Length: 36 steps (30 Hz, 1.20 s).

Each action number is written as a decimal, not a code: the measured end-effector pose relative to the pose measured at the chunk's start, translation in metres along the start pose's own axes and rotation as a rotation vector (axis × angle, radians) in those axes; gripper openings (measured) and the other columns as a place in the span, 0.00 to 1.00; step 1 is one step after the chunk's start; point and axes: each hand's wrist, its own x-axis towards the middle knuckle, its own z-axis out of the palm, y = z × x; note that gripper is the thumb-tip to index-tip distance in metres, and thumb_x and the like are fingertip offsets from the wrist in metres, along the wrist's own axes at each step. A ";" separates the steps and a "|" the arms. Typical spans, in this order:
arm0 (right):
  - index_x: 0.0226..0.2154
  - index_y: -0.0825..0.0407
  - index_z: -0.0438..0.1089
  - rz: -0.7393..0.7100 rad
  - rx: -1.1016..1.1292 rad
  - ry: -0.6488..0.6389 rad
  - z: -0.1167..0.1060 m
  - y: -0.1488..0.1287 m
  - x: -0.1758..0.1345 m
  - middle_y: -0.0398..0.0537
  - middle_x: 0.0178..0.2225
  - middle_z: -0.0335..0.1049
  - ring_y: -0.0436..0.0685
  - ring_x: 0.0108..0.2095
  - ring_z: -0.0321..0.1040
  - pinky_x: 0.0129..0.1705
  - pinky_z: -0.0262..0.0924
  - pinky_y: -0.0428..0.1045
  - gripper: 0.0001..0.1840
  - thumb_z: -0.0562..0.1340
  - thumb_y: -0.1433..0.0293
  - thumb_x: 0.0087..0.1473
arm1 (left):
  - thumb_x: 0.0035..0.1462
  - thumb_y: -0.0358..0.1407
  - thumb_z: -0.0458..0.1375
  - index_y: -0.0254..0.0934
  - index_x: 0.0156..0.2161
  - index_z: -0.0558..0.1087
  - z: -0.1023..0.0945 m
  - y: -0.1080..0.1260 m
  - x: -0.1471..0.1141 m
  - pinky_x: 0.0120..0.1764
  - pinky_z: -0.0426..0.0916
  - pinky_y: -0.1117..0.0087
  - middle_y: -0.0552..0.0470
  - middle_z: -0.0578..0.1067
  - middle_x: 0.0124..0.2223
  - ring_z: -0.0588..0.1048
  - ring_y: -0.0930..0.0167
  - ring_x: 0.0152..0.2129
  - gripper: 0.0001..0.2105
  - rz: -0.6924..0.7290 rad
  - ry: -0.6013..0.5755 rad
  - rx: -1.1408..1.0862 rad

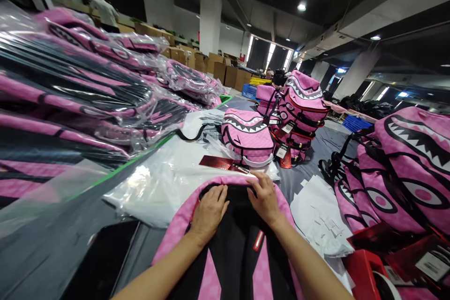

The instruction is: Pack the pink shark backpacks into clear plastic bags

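A pink and black backpack lies in front of me with its black back panel and straps facing up. My left hand is closed at the upper left of the panel, its fingertips curled over the black edge inside the pink rim. At the upper right, my right hand grips the same top edge between thumb and fingers. Just beyond is a small pink bag with a printed toothy mouth. A dark red tag lies beside it on clear plastic bags.
Plastic-wrapped pink backpacks are piled at the left. More shark-face backpacks stand at the right, and stacked pink bags rise behind. A black phone-like slab, white papers and a red tape dispenser lie nearby. A person stands far back.
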 end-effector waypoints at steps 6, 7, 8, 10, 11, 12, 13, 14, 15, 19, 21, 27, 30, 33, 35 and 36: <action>0.46 0.52 0.78 -0.169 0.150 -0.742 0.031 -0.049 0.124 0.48 0.42 0.80 0.57 0.44 0.75 0.46 0.67 0.49 0.15 0.70 0.69 0.54 | 0.64 0.24 0.50 0.33 0.56 0.74 0.008 0.006 -0.016 0.54 0.75 0.55 0.39 0.79 0.53 0.78 0.58 0.52 0.19 -0.007 0.077 0.117; 0.40 0.52 0.79 -0.173 0.141 -0.873 0.041 -0.053 0.140 0.44 0.36 0.80 0.55 0.38 0.75 0.41 0.66 0.47 0.12 0.72 0.69 0.51 | 0.63 0.23 0.50 0.34 0.56 0.74 0.009 0.006 -0.017 0.54 0.75 0.56 0.39 0.79 0.53 0.78 0.59 0.52 0.20 -0.007 0.086 0.133; 0.35 0.52 0.80 -0.178 0.136 -0.979 0.050 -0.056 0.153 0.40 0.30 0.78 0.53 0.32 0.73 0.36 0.64 0.45 0.09 0.74 0.69 0.48 | 0.62 0.22 0.50 0.35 0.57 0.74 0.011 0.006 -0.018 0.54 0.75 0.56 0.40 0.79 0.53 0.78 0.59 0.52 0.21 -0.007 0.093 0.146; 0.26 0.52 0.78 -0.197 0.128 -1.100 0.063 -0.059 0.171 0.34 0.21 0.73 0.49 0.24 0.68 0.29 0.59 0.43 0.10 0.77 0.71 0.40 | 0.62 0.21 0.50 0.35 0.58 0.73 0.013 0.006 -0.019 0.54 0.76 0.57 0.40 0.78 0.55 0.77 0.59 0.53 0.22 -0.002 0.103 0.161; 0.24 0.52 0.76 -0.206 0.123 -1.124 0.068 -0.060 0.176 0.33 0.19 0.70 0.48 0.23 0.65 0.28 0.57 0.42 0.12 0.79 0.72 0.36 | 0.62 0.21 0.50 0.34 0.58 0.73 0.014 0.006 -0.019 0.54 0.76 0.57 0.39 0.78 0.56 0.77 0.59 0.53 0.22 0.003 0.105 0.162; 0.23 0.53 0.75 -0.206 0.116 -1.145 0.070 -0.061 0.180 0.32 0.19 0.69 0.47 0.22 0.64 0.27 0.56 0.42 0.15 0.79 0.72 0.33 | 0.62 0.21 0.50 0.33 0.58 0.72 0.015 0.007 -0.020 0.54 0.76 0.57 0.38 0.77 0.57 0.77 0.59 0.54 0.22 0.007 0.105 0.161; 0.23 0.53 0.74 -0.202 0.106 -1.160 0.071 -0.062 0.182 0.32 0.18 0.67 0.47 0.22 0.63 0.27 0.55 0.43 0.16 0.80 0.73 0.31 | 0.61 0.21 0.50 0.32 0.59 0.71 0.015 0.007 -0.021 0.54 0.76 0.57 0.37 0.77 0.57 0.76 0.59 0.54 0.22 0.012 0.102 0.156; 0.22 0.53 0.73 -0.193 0.097 -1.171 0.071 -0.064 0.182 0.31 0.18 0.66 0.47 0.22 0.62 0.27 0.55 0.43 0.18 0.80 0.74 0.30 | 0.61 0.21 0.50 0.32 0.60 0.71 0.015 0.008 -0.022 0.54 0.76 0.57 0.37 0.77 0.57 0.76 0.59 0.54 0.23 0.018 0.097 0.149; 0.22 0.53 0.72 -0.186 0.084 -1.182 0.069 -0.066 0.180 0.31 0.18 0.65 0.48 0.22 0.61 0.27 0.54 0.43 0.19 0.80 0.74 0.30 | 0.60 0.20 0.50 0.33 0.60 0.70 0.014 0.009 -0.024 0.53 0.76 0.57 0.37 0.77 0.57 0.77 0.59 0.53 0.24 0.025 0.091 0.139; 0.23 0.51 0.68 -0.267 -0.090 -1.109 0.060 -0.076 0.153 0.34 0.20 0.66 0.50 0.25 0.64 0.27 0.53 0.44 0.20 0.79 0.74 0.34 | 0.58 0.19 0.49 0.32 0.62 0.67 0.008 0.013 -0.035 0.55 0.75 0.56 0.36 0.75 0.59 0.76 0.59 0.55 0.27 0.080 0.063 0.080; 0.26 0.51 0.70 -0.313 -0.212 -0.976 0.057 -0.082 0.134 0.41 0.26 0.72 0.54 0.30 0.69 0.30 0.55 0.46 0.14 0.76 0.73 0.43 | 0.58 0.19 0.50 0.34 0.62 0.67 0.008 0.014 -0.038 0.56 0.74 0.54 0.37 0.74 0.60 0.74 0.58 0.57 0.27 0.098 0.035 0.025; 0.42 0.54 0.73 -0.280 -0.279 -0.903 0.060 -0.091 0.136 0.55 0.43 0.77 0.60 0.41 0.74 0.36 0.61 0.49 0.14 0.70 0.76 0.52 | 0.59 0.22 0.52 0.33 0.55 0.73 0.017 0.009 -0.027 0.57 0.74 0.55 0.36 0.76 0.58 0.74 0.58 0.57 0.20 0.071 0.015 -0.013; 0.42 0.54 0.73 -0.253 -0.257 -1.098 0.060 -0.090 0.162 0.49 0.43 0.76 0.56 0.39 0.73 0.34 0.61 0.46 0.22 0.77 0.74 0.43 | 0.58 0.22 0.53 0.29 0.54 0.73 0.018 0.008 -0.022 0.57 0.74 0.57 0.34 0.75 0.59 0.74 0.57 0.57 0.19 0.078 0.043 0.016; 0.39 0.54 0.74 -0.232 -0.261 -1.225 0.059 -0.088 0.174 0.40 0.35 0.75 0.50 0.31 0.69 0.31 0.60 0.44 0.19 0.77 0.73 0.44 | 0.57 0.22 0.55 0.29 0.55 0.73 0.018 0.008 -0.025 0.55 0.75 0.56 0.34 0.76 0.58 0.75 0.56 0.56 0.20 0.074 0.064 0.041; 0.39 0.55 0.74 -0.236 -0.268 -1.250 0.059 -0.087 0.173 0.38 0.32 0.73 0.48 0.29 0.67 0.31 0.59 0.43 0.17 0.76 0.73 0.46 | 0.58 0.23 0.55 0.29 0.55 0.73 0.017 0.009 -0.028 0.54 0.76 0.56 0.33 0.76 0.58 0.76 0.55 0.55 0.20 0.068 0.070 0.051; 0.38 0.55 0.74 -0.239 -0.273 -1.251 0.058 -0.086 0.170 0.37 0.32 0.73 0.48 0.29 0.66 0.31 0.58 0.43 0.16 0.75 0.72 0.46 | 0.59 0.23 0.54 0.29 0.55 0.73 0.016 0.009 -0.030 0.54 0.76 0.55 0.32 0.75 0.58 0.76 0.55 0.55 0.19 0.064 0.070 0.054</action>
